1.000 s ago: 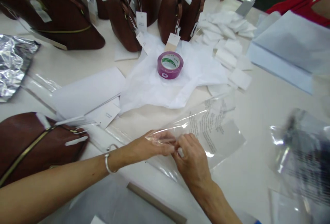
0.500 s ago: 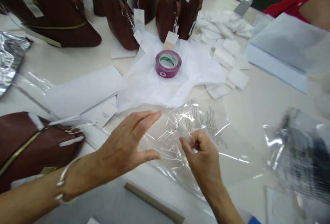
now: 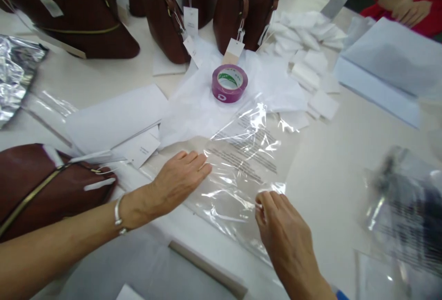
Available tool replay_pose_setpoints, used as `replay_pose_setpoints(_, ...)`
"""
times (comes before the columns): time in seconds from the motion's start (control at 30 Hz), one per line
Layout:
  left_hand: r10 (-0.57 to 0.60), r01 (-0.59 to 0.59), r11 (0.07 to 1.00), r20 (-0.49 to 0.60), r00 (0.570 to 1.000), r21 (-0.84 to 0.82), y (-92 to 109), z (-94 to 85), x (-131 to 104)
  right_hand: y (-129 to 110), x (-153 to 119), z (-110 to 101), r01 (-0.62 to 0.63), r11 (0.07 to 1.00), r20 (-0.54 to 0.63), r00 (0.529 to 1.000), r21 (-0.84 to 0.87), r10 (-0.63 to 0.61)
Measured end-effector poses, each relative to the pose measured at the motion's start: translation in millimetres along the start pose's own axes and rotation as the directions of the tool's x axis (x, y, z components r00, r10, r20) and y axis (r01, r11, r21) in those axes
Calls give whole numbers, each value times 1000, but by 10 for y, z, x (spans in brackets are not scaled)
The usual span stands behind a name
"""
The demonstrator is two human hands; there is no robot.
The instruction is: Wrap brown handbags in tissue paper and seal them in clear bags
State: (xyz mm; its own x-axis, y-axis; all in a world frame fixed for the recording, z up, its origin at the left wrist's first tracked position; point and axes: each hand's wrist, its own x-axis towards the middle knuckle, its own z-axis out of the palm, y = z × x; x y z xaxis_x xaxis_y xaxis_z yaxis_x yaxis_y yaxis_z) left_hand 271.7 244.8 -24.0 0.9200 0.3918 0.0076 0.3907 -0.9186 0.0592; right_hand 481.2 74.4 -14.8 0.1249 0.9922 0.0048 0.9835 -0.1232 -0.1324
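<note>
A clear plastic bag [image 3: 238, 166] with printed lines of text lies spread and wrinkled on the table in front of me. My right hand [image 3: 285, 231] pinches its near right edge between thumb and fingers. At the left side, my left hand [image 3: 181, 180] has its fingers curled together on the film, thumb hidden beneath. Just beyond the bag, a purple roll of tape [image 3: 229, 83] rests on white tissue paper [image 3: 189, 115]. A brown handbag [image 3: 37, 185] with a gold zip lies left of my left forearm.
Several tagged brown handbags [image 3: 165, 28] stand along the back. Small white packets [image 3: 311, 67] are heaped at back right, near pale paper sheets [image 3: 390, 65]. A dark item in clear plastic [image 3: 410, 208] sits at right. Another person's hands [image 3: 407, 7] show at upper right.
My left hand has gone from open, fingers apart, to closed at the bag's left side. The bag is spread flatter, its print showing more. The other person's hands have come into view.
</note>
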Motion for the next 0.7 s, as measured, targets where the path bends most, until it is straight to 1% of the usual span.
replay_pose_setpoints(0.07, -71, 70, 997, 35, 997, 20, -56, 38, -111, 81, -139, 16, -19, 998, -25, 1000, -61, 17)
replay_pose_setpoints(0.1, -100, 99, 995, 45, 994, 23, -72, 54, -155, 101, -194, 23, -32, 998, -44, 999, -61, 30)
replay_pose_setpoints(0.17, -159, 158, 987, 57, 986, 21, -78, 77, -212, 105, -261, 26, -50, 999, -85, 995, -9, 49)
replay_pose_setpoints(0.23, -186, 186, 983, 52, 981, 2, -51, 88, -230, 70, -270, 11, -50, 996, -125, 990, 75, 59)
replay_pose_setpoints(0.3, -126, 127, 991, 23, 992, -31, -6, 91, -213, 9, -234, -10, -33, 987, -147, 987, 155, 56)
replay_pose_setpoints(0.37, -14, 12, 999, -67, 998, -40, 41, 87, -165, -70, -184, -21, 0, 979, -149, 988, 204, 31)
replay_pose_setpoints(0.4, 27, -31, 999, -126, 992, -32, 59, 81, -130, -113, -162, -19, 26, 975, -144, 990, 219, 6)
replay_pose_setpoints(0.47, 70, -77, 997, -237, 969, -20, 74, 57, -50, -193, -135, -5, 85, 968, -133, 990, 237, -54)
replay_pose_setpoints(0.53, 106, -123, 992, -308, 945, -34, 50, 23, 21, -237, -141, 8, 135, 963, -127, 986, 235, -107)
replay_pose_setpoints(0.63, 159, -183, 982, -317, 935, -47, -58, -5, 32, -186, -214, 2, 144, 972, -110, 986, 186, -125)
replay_pose_setpoints(0.7, 139, -149, 989, -288, 948, -13, -154, 20, -48, -85, -309, -14, 129, 982, -92, 989, 140, -117)
